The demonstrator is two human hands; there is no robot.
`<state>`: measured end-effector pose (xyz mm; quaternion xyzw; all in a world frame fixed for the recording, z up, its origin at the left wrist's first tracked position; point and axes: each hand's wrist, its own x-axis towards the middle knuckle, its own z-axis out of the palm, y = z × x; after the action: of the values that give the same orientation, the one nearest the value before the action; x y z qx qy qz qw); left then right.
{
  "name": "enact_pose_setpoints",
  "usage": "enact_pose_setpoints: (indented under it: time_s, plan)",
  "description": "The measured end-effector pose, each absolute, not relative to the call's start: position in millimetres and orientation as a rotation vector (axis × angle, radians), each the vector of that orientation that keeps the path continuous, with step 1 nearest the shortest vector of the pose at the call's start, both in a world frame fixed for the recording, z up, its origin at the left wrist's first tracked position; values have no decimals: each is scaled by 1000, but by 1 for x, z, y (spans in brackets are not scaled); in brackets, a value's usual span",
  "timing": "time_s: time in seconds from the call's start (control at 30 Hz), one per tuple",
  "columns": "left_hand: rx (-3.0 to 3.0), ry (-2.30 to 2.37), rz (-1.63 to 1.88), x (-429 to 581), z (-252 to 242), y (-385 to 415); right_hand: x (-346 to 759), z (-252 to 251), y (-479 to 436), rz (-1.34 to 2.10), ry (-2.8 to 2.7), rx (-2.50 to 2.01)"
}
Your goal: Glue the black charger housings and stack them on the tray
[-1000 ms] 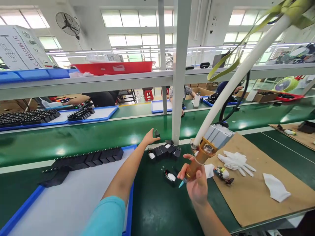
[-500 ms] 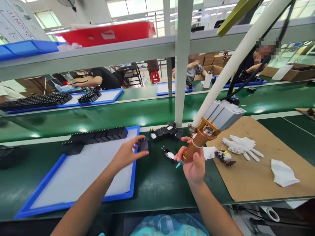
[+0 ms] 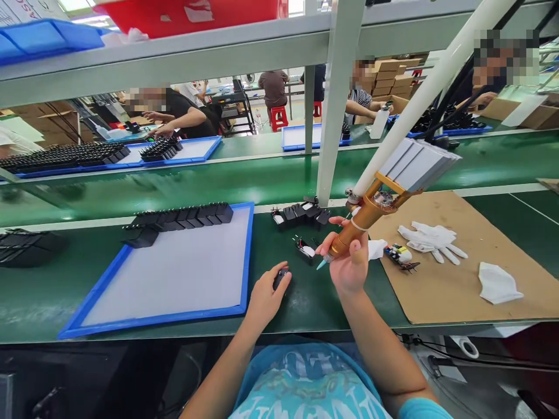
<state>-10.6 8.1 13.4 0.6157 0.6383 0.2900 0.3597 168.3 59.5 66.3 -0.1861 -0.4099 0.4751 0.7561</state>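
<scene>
My left hand [image 3: 267,295] is closed around a small black power adapter [image 3: 280,278], mostly hidden by the fingers, low over the green bench. In my right hand [image 3: 349,262] is a gold-coloured hand tool [image 3: 356,227] with a pale blue tip pointing down and left. Just left of that tip lies an open adapter [image 3: 304,249] with its white inside showing. Behind it is a loose pile of black adapters [image 3: 301,214]. To the left, a blue-rimmed tray [image 3: 247,262] carries a row of black adapters [image 3: 187,216] along its far edge.
Brown cardboard [image 3: 458,302] at the right bears white gloves [image 3: 432,240], a white cloth [image 3: 499,283] and a circuit board [image 3: 402,258]. A white pole [image 3: 406,122] slants over the bench. An upright post [image 3: 334,145] stands behind. Co-workers sit across the conveyor.
My left hand has moved right and toward me with the adapter, from beside the tray to in front of the open adapter. My right hand keeps hold of the tool. The view has tilted down.
</scene>
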Motion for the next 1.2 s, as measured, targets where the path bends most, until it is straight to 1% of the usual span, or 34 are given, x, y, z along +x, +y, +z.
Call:
enact_pose_setpoints:
  time_s: [0.2, 0.57, 0.63, 0.8, 0.97, 1.07, 1.2]
  plan:
    - [1756, 1507, 709, -15, 15, 5, 167, 66, 61, 1036, -889, -397]
    - [1998, 1474, 797, -8, 10, -21, 165, 66, 60, 1052, -891, -383]
    - [1954, 1483, 839, -6, 9, -23, 165, 67, 60, 1050, -888, -394]
    - [1629, 1400, 892, -11, 6, -11, 164, 68, 60, 1058, -893, -395]
    - [1382, 1259, 1074, -15, -11, -2, 159, 72, 54, 1089, -889, -393]
    - [1567, 1322, 1080, -17, -18, -11, 155, 74, 47, 1115, -879, -352]
    - [1947, 1255, 897, -22, -19, -25, 151, 77, 40, 1145, -884, -313]
